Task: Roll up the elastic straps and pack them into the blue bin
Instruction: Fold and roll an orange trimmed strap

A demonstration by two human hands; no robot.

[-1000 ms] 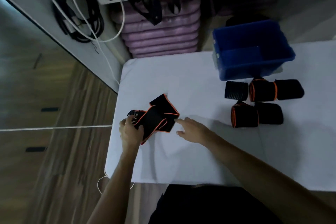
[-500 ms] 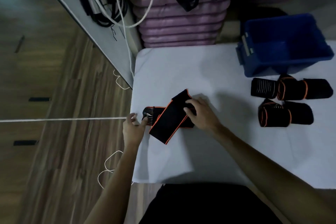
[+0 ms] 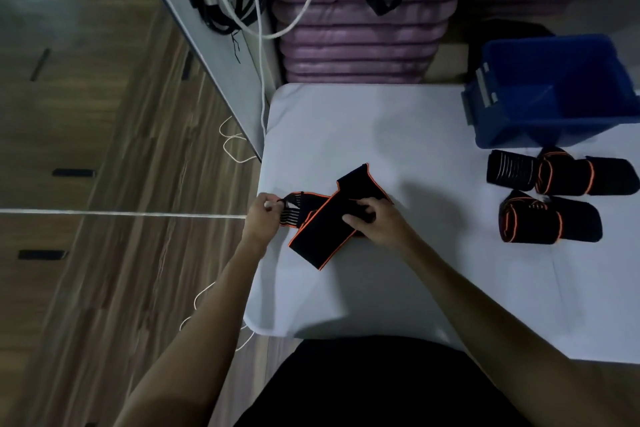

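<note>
Both hands grip one elastic strap (image 3: 322, 229): left hand (image 3: 261, 217) pinching, right hand (image 3: 374, 222) curled.

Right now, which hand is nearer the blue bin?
Right. The right hand grips the unrolled strap mid-table, below and left of the blue bin. The left hand pinches the strap's striped end at the table's left edge, farther away.

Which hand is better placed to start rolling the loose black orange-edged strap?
Left hand: it already pinches the black orange-edged elastic strap by its striped end. The right hand holds the folded middle.
</note>
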